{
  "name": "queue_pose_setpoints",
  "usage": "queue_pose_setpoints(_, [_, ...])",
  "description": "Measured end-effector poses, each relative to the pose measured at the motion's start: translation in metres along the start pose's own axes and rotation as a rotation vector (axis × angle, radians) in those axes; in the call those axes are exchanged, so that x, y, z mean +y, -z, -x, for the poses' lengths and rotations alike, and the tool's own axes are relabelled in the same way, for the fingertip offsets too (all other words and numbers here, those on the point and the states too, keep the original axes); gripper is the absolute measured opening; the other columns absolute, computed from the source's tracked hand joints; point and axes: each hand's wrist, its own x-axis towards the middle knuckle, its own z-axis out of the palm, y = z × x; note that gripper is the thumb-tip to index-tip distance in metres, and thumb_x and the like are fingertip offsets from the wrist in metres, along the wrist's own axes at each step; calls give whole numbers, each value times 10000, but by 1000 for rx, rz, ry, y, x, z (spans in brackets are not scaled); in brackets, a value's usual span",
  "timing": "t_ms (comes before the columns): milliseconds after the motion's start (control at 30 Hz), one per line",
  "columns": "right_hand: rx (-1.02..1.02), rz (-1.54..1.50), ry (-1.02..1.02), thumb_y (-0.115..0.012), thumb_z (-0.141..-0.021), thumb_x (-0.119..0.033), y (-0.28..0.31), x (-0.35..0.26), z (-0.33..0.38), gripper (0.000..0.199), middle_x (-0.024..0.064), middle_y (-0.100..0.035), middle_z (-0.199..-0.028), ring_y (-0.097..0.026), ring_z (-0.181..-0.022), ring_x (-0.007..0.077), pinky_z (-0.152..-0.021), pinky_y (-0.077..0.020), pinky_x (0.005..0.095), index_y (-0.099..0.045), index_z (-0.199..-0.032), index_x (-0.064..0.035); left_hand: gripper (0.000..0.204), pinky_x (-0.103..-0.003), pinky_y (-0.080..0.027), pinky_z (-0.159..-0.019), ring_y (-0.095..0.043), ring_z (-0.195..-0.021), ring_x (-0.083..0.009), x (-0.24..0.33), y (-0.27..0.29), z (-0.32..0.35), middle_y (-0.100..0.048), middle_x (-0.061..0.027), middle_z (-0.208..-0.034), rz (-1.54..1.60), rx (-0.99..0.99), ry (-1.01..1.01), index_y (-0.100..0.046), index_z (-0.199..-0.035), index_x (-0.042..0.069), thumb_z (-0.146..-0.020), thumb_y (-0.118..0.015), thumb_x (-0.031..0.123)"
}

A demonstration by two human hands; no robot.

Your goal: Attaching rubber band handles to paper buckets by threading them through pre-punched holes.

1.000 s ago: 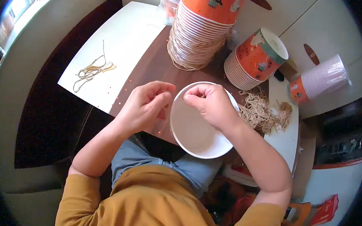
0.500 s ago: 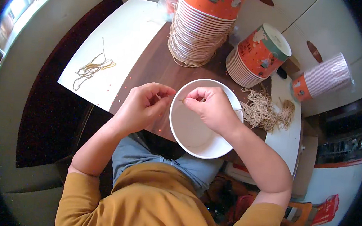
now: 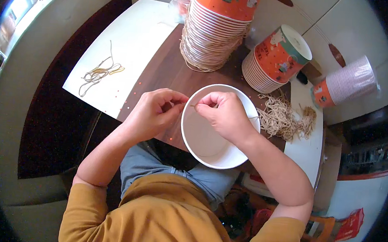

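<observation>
A white paper bucket (image 3: 210,142) stands open end up in front of me, near the table's front edge. Over its mouth my right hand (image 3: 228,116) is closed, thumb and forefinger pinching the thin end of a beige cord (image 3: 192,105). A bit of cord also shows at the bucket's right rim, beside my wrist. My left hand (image 3: 154,113) is curled at the bucket's left rim, fingertips touching or nearly touching it. Whatever its fingers hold, if anything, is hidden.
A tall stack of nested buckets (image 3: 213,37) with cord around it stands behind. Orange buckets (image 3: 275,59) stand upside down beside it; a wrapped stack (image 3: 347,82) leans far right. Tangled cords (image 3: 277,115) lie right of the bucket, and loose strings (image 3: 100,74) lie at left.
Both hands stay almost in place. The bucket has shifted very slightly, and my right fingers still pinch the cord end.
</observation>
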Motion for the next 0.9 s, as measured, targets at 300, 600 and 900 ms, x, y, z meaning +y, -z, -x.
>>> queue_pose_setpoints(300, [-28, 5, -20, -634, -843, -114, -2, -6, 1, 133, -28, -600, -673, -502, -610, 29, -540, -413, 211, -656, -772, -4, 184, -238, -468, -581, -570, -650, -78, 2, 3, 1, -654, -105, -809, -45, -5, 3, -654, -995, -43, -844, -611, 53])
queue_pose_setpoints(600, [17, 13, -27, -652, -786, -140, -5, 0, -1, 145, 91, -674, -671, -635, -627, 138, -619, -510, 306, -678, -734, -7, 178, -240, -467, -583, -567, -648, -84, 5, 1, -1, -652, -105, -811, -56, -14, -9, -656, -987, -43, -838, -609, 41])
queue_pose_setpoints(900, [18, -28, 27, -659, -790, -132, -7, -1, -2, 145, 93, -661, -646, -623, -599, 136, -588, -502, 309, -676, -726, -3, 179, -280, -499, -623, -621, -684, -160, 6, 4, -3, -656, -144, -828, -128, -55, -60, -657, -989, -33, -829, -610, 32])
